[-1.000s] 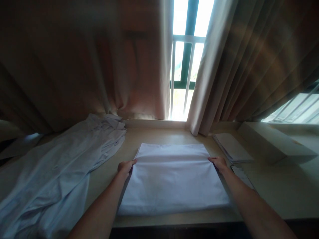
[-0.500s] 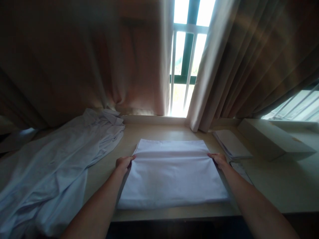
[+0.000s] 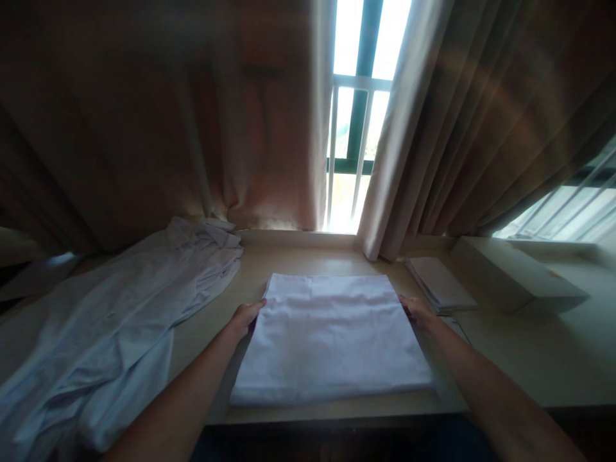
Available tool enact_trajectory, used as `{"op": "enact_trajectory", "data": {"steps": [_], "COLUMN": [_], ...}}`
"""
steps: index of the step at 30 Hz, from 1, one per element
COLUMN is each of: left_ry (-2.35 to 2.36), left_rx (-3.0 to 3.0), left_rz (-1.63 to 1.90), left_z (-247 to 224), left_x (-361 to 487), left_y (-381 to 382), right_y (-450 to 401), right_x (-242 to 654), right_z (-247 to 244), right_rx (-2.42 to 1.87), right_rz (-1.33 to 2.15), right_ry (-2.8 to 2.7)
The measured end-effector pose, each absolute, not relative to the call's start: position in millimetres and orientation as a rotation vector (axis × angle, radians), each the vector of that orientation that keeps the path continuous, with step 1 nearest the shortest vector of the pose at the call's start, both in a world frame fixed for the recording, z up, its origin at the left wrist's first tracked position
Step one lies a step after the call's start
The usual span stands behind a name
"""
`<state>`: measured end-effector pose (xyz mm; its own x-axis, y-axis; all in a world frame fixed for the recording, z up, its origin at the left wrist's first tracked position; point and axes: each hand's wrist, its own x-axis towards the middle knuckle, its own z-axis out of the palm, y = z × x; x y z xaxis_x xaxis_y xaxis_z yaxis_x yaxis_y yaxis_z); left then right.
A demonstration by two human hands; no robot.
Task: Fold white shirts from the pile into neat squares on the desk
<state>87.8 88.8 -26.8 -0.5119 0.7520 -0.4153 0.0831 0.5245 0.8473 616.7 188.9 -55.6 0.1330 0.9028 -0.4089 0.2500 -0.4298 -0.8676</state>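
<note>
A folded white cloth (image 3: 332,340), squared into a thick rectangle, lies on the pale table in front of me. At its left edge, my left hand (image 3: 249,316) pinches the fabric with the thumb on top and the fingers tucked out of sight. Opposite it, my right hand (image 3: 418,310) grips the right edge in the same way. Faint creases run across the upper part of the cloth between the two hands.
A crumpled heap of white fabric (image 3: 120,321) covers the table's left side. To the right are a stack of papers (image 3: 441,283), a dark-edged flat object (image 3: 455,324) beside my right wrist and a pale box (image 3: 520,273). Curtains (image 3: 269,128) hang behind, touching the table's back.
The cloth's surface has gone from a taut ridge between my hands to a slacker, lightly wrinkled one. Both hands keep their hold at the edges. The view has tilted slightly.
</note>
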Motion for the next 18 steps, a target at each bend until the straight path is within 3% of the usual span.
{"op": "enact_trajectory", "data": {"steps": [3,13,18], "left_ry": [1.907,2.113,2.113], "left_rx": [0.670,0.673,0.703], "left_rz": [1.033,1.062,1.033], "left_z": [-20,-15,-10], "left_x": [86,78,85], "left_y": [84,65,61], "right_y": [180,177,175], "right_x": [620,615,618], "right_z": [-50,-62,-57], "right_rx": [-1.741,-1.830,-1.810], "right_rz": [1.359,1.008,1.187], "right_ry": [-1.055,-1.062,-1.027]}}
